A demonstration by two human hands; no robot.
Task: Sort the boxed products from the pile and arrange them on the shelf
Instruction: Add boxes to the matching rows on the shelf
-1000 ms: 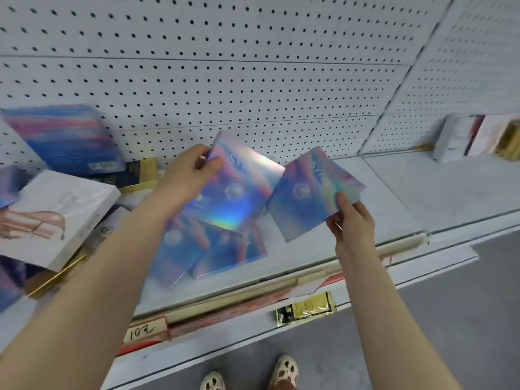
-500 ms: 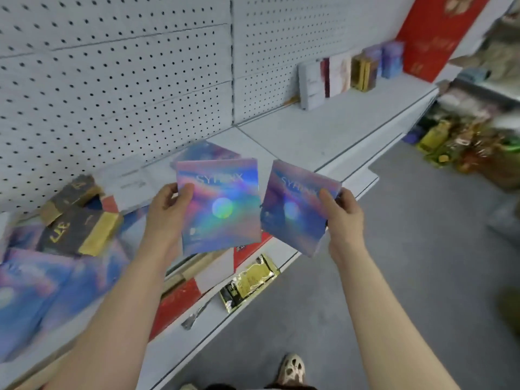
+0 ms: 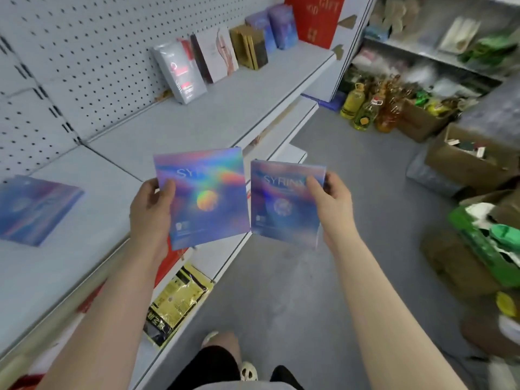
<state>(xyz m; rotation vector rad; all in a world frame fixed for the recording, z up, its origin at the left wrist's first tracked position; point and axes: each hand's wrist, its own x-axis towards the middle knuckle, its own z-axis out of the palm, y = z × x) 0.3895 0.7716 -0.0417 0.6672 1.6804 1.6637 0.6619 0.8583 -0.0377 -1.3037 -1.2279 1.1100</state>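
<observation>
**Boxes held by their edges, away from the shelf**

Risk sits mostly in the grips. The left hand (image 3: 153,205) pinches one iridescent box (image 3: 202,198) along its left edge, thumb on the printed face and fingers hidden behind; the right hand (image 3: 330,201) pinches a second iridescent box (image 3: 284,201) at its upper right corner in the same way. Both boxes hang in the air in front of the shelf (image 3: 197,122) edge, nearly side by side with a narrow gap between them, over the grey floor (image 3: 351,178).

Glossy card held at one edge could pivot or slide out, especially the right one, gripped only near a corner. A quick swing might also knock the two boxes together.

The arranged row (image 3: 225,54) stands at about 12 o'clock, well apart from both hands. Two like boxes (image 3: 273,26) stand at its far end, by my judgement the likely destination. Reaching there means passing the leaning white box (image 3: 180,71) and its upright neighbours; a careless arm or box corner could tip them.

A third iridescent box (image 3: 36,209) lies flat at 9 o'clock.
</observation>
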